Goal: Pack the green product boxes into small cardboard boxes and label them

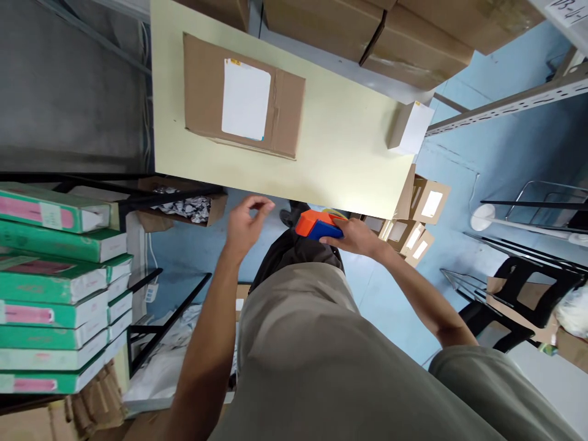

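My right hand (356, 237) is wrapped round an orange-and-blue handheld object (316, 224), held just off the near edge of the table. A yellowish loop shows at its top; its exact kind does not show. My left hand (247, 225) hovers to the left of it, beside the same edge, thumb and forefinger brought together in a pinch. Anything between those fingertips is too small to make out. Beyond my hands, a brown cardboard box (287, 116) with a large white label (246, 99) lies on the pale yellow table (349, 147).
A small white box (410, 127) stands at the table's right end. Large cartons (321, 27) line the far side. Green boxes (55, 288) are stacked at left, near a carton of crumpled silvery material (188, 208). More cartons (427, 199) and black chairs (528, 288) are at right.
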Available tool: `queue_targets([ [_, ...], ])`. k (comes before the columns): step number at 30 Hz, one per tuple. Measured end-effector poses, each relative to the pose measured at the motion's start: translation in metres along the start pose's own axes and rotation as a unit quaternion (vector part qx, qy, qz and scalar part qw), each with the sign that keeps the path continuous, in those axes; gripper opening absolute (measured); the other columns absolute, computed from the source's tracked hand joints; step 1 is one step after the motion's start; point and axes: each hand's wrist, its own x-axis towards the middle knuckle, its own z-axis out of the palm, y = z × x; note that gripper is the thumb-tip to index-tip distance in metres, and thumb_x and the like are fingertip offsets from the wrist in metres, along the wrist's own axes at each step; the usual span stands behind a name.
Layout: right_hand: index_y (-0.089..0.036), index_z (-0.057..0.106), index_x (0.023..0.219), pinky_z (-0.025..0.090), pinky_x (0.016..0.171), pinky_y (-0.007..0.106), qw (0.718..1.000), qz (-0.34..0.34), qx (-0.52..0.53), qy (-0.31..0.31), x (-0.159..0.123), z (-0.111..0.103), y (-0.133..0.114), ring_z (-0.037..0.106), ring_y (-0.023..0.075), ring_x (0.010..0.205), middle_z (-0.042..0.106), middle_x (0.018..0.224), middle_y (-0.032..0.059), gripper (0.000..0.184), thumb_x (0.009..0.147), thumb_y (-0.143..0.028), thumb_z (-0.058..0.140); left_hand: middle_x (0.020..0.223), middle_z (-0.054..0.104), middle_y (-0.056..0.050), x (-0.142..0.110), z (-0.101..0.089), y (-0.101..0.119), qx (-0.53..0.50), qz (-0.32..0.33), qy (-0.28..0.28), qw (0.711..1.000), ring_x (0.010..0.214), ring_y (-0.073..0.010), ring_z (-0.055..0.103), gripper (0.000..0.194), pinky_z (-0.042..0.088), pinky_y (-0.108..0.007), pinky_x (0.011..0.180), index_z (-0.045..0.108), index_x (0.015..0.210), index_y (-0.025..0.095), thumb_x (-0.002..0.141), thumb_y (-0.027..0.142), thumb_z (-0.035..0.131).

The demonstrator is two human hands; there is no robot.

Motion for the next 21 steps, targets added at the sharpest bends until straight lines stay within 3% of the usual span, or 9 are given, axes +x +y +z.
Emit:
queue_targets([
  [2,-0.022,0.071,0.108,0.051,0.072,0.036,0.998,0.039,-0.052,-0.006,-0.002,-0.010,0.010,0.073,0.0277,0.077,0.077,0.085,0.0074,0.045,0.108,-0.067,0.068,0.096,0.080,-0.007,0.012,-0.009,-0.017,-0.002,-0.009,0.056,0.998,0.094,-0.0244,0.075,0.032,0.062,-0.038,0.096,0.075,0.093,0.024,0.092,0.056,0.076],
  [4,-0.019,0.072,0.117,0.053,0.076,0.037,0.991,0.075,-0.108,0.003,0.005,-0.016,0.019,0.076,0.0304,0.084,0.081,0.095,0.0118,0.047,0.110,-0.065,0.066,0.096,0.080,-0.006,0.026,-0.011,-0.033,-0.012,-0.018,0.073,0.997,0.094,-0.0236,0.076,0.027,0.062,-0.037,0.095,0.075,0.092,0.024,0.089,0.050,0.080],
  [8,-0.012,0.068,0.128,0.057,0.086,0.042,0.972,0.079,-0.207,0.082,0.038,-0.014,0.038,0.077,0.0343,0.094,0.082,0.104,0.0193,0.055,0.114,-0.065,0.058,0.097,0.080,-0.004,0.054,0.010,-0.054,-0.051,-0.031,0.094,0.994,0.094,-0.0210,0.076,0.020,0.063,-0.033,0.089,0.074,0.092,0.024,0.086,0.039,0.085],
  [14,-0.014,0.068,0.119,0.059,0.102,0.044,0.925,0.047,-0.306,0.220,0.088,0.000,0.068,0.077,0.0302,0.099,0.080,0.098,0.0172,0.060,0.121,-0.064,0.035,0.096,0.079,-0.003,0.089,0.047,-0.058,-0.091,-0.023,0.203,0.975,0.096,-0.0210,0.075,0.016,0.062,-0.034,0.087,0.071,0.091,0.025,0.093,0.036,0.083],
  [18,-0.017,0.068,0.114,0.062,0.098,0.049,0.909,0.025,-0.313,0.275,0.103,0.008,0.077,0.076,0.0309,0.094,0.078,0.095,0.0153,0.057,0.120,-0.063,0.035,0.099,0.079,-0.001,0.103,0.049,-0.056,-0.115,-0.019,0.217,0.969,0.102,-0.0214,0.075,0.016,0.062,-0.034,0.087,0.072,0.092,0.028,0.095,0.036,0.085],
  [21,-0.018,0.067,0.115,0.062,0.094,0.048,0.904,0.015,-0.311,0.293,0.110,0.014,0.079,0.075,0.0302,0.091,0.077,0.094,0.0146,0.057,0.121,-0.062,0.031,0.098,0.079,0.002,0.109,0.048,-0.053,-0.105,-0.022,0.232,0.967,0.100,-0.0164,0.072,0.011,0.059,-0.030,0.084,0.073,0.094,0.024,0.097,0.026,0.084],
])
